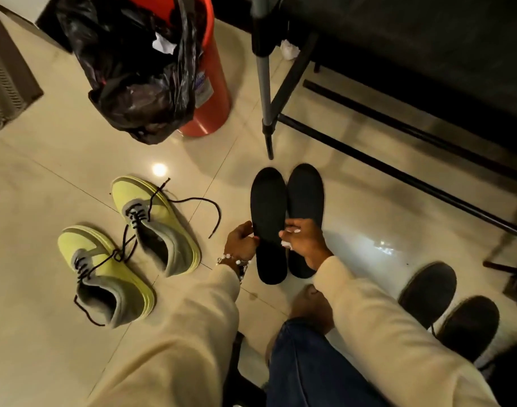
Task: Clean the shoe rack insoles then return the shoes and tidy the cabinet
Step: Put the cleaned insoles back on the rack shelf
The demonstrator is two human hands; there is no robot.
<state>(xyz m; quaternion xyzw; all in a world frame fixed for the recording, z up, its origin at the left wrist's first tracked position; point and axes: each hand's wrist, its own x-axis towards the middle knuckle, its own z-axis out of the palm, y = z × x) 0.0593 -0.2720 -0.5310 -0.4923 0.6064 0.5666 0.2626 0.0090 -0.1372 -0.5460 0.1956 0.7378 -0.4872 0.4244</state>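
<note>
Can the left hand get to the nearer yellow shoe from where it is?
Probably yes: only bare floor lies between the left hand and the nearer yellow shoe, but it is pinching the left insole and must let go first.

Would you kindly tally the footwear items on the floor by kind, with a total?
Yellow-green sneakers: 2
Black insoles: 2
Dark shoes: 2
Total: 6
</note>
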